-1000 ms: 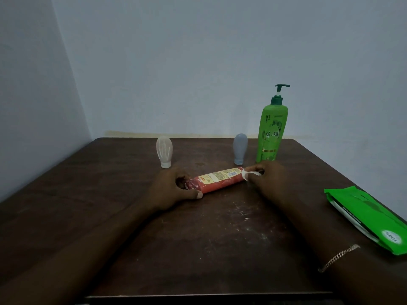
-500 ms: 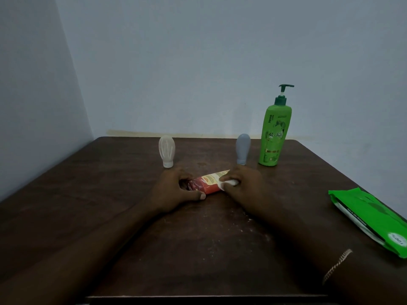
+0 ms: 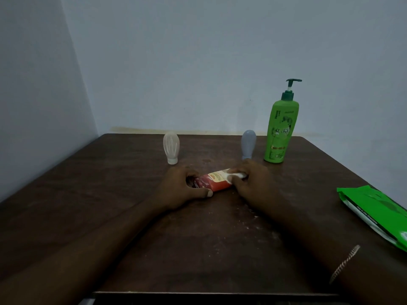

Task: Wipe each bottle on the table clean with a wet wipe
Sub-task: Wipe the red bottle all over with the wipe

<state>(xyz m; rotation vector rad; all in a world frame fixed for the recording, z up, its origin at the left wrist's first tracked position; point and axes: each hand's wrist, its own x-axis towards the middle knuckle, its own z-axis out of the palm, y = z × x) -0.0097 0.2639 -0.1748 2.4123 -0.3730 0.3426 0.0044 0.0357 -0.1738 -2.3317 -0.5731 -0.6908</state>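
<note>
A red bottle [image 3: 217, 181] with a pale label lies on its side at the middle of the dark wooden table [image 3: 110, 194]. My left hand [image 3: 182, 186] grips its left end. My right hand [image 3: 253, 183] pinches a white wet wipe [image 3: 236, 174] against the bottle's right part. Behind them stand a clear squeeze bottle [image 3: 171, 148] on its cap, a grey-blue squeeze bottle [image 3: 248, 144] on its cap, and a tall green pump bottle [image 3: 280, 128].
A green pack of wet wipes [image 3: 374, 212] lies at the table's right edge. Pale walls close the table in at the back and on the left. White specks mark the tabletop in front of my right hand.
My right hand slid the wipe leftward along the red bottle, from its right end toward the middle. My left hand kept its grip on the left end.
</note>
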